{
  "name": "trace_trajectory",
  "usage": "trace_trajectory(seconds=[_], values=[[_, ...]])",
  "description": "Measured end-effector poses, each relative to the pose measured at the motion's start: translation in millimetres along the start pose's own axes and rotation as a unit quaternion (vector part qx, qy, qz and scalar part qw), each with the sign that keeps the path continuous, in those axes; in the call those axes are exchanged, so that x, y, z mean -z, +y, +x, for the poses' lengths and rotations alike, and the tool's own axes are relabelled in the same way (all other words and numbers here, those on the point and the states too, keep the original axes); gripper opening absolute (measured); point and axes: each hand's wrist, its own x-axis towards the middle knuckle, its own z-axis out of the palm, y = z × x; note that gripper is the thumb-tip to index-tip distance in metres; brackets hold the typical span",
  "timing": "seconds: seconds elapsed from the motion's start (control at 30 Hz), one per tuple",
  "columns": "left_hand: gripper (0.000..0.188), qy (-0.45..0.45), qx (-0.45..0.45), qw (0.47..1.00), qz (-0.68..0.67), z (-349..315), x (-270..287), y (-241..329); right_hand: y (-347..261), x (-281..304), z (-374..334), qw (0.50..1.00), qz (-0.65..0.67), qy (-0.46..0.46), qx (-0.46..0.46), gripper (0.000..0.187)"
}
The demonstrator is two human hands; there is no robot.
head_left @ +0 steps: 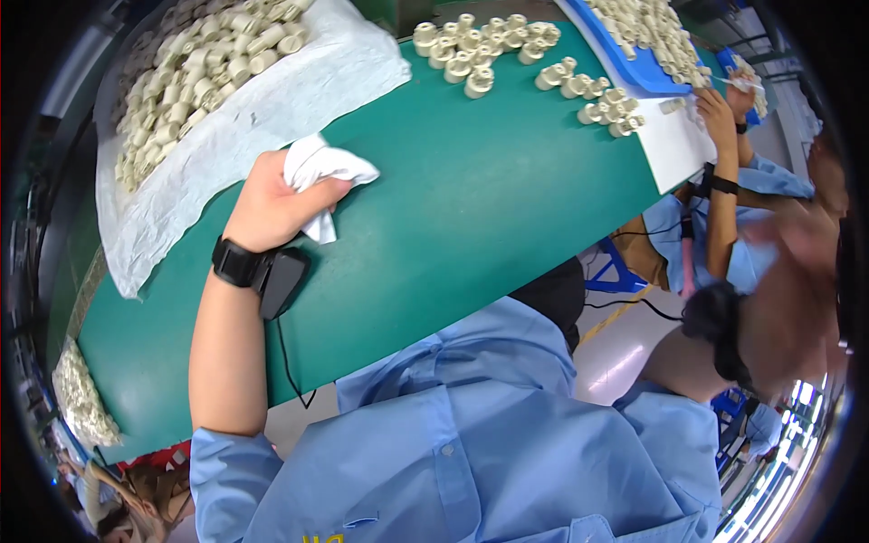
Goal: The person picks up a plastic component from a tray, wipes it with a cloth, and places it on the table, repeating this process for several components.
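My left hand (281,199) is closed around a crumpled white cloth (328,166), thumb lying over it, above the green table (434,208). A black strap with a small dark box (283,282) sits on that wrist, with a thin cable hanging from it. Raised at the far right, off the table, is my right hand (797,281). It looks large and smeared, so its fingers cannot be made out. The nearest parts to my left hand are a heap of cream plastic fittings (195,77) on a white plastic sheet (244,122).
Cream fittings (480,45) stand in clusters along the far edge. At the far right, a blue tray (634,72) holds more beside white paper (674,140). A co-worker's hand (718,116) rests near it. A bag of small parts (83,398) lies at the left corner.
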Motion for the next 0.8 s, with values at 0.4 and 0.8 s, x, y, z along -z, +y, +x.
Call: trace_trajectory(seconds=[0.4, 0.8], values=[[0.017, 0.008, -0.029, 0.999, 0.041, 16, -3, -1, 30, 91, -101, 0.992, 0.125, 0.018, 0.013, 0.032], [0.016, -0.008, -0.044, 0.998, 0.038, 11, -9, 5, -14, 81, -76, 0.974, 0.01, 0.057, 0.219, 0.032]])
